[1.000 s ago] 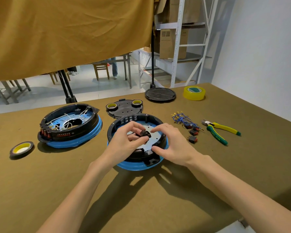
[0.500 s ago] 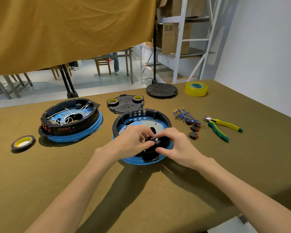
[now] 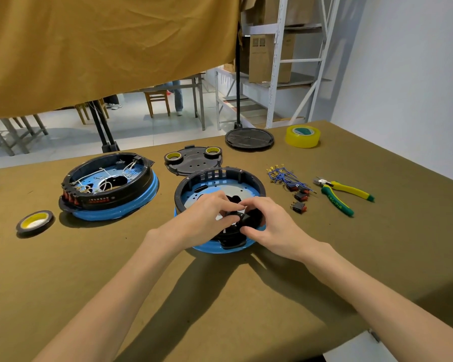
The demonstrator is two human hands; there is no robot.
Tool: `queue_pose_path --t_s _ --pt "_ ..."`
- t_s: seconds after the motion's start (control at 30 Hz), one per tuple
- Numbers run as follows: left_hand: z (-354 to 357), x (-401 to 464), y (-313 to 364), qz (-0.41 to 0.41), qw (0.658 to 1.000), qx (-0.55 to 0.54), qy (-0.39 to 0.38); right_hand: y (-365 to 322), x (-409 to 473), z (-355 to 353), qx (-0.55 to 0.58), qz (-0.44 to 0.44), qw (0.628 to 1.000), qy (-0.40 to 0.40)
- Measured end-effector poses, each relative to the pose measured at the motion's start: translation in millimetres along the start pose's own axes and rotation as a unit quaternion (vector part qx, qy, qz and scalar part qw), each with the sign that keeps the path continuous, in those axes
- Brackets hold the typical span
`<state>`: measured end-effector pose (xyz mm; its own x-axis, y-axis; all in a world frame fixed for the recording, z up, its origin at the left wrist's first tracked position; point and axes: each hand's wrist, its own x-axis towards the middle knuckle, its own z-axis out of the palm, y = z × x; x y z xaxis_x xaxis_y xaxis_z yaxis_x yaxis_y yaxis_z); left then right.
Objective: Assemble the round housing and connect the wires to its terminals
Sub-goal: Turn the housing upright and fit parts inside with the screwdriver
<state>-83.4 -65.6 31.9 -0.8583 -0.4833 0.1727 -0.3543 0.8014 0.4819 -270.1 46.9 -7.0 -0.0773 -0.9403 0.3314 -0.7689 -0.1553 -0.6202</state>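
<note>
- Left hand [image 3: 207, 218] and right hand [image 3: 268, 223] meet over the near rim of the round housing [image 3: 220, 205], fingers of both curled in around a small black part [image 3: 246, 219] — pinched between them; what the part is, too hidden to tell.
- The housing sits mid-surface, black ring on a blue base, close to the near edge of the olive surface [image 3: 246, 296]. Pale floor plate visible inside; no wires seen in it.
- Just right of it: a loose bundle of blue wires [image 3: 283, 176] with terminal ends and a few small red-and-black switches [image 3: 300, 199], none of them attached to anything. Green-and-yellow pliers [image 3: 338, 197] lie beyond.
- Left: a second housing [image 3: 110, 186], already holding white wiring and a row of red switches at its wall — likely what the finished state looks like.
- Behind: a black cover plate [image 3: 192, 163] lying flat and apart.
- Judgement: early stage. Fitting parts at the rim is under way; remaining switches, all wiring and the cover look still to do.
</note>
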Motion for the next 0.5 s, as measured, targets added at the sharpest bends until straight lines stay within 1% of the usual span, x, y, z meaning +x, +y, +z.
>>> queue_pose_path --t_s 0.1,0.27,0.4,0.5 --pt "3 -3 -7 -0.009 1.000 -0.007 0.016 -1 -1 1 -0.012 0.004 1.000 0.002" --pt "7 -4 -9 -0.002 1.000 -0.009 0.015 -2 -2 2 -0.025 0.007 1.000 0.003" --pt "12 -16 -17 0.028 0.998 0.046 0.025 -3 -2 2 -0.021 0.009 1.000 0.001" --pt "17 -23 -20 0.054 0.993 0.091 0.057 -4 -3 3 -0.026 0.009 1.000 0.004"
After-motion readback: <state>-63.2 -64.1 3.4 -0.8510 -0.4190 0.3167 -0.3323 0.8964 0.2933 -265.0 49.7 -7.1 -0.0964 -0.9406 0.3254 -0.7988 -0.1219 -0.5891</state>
